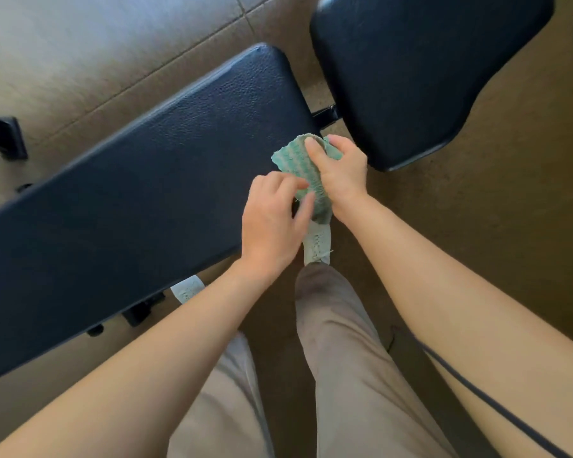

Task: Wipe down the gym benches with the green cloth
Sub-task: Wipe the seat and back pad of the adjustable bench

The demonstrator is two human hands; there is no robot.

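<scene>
Head view: green cloth (295,160) bunched in right hand (341,180) grip, thumb clamped over it. Left hand (272,229) pinches lower edge. Cloth over right end of long surface (129,193). Its axis runs leftward from grip. Second pad (427,77) near, right.
</scene>
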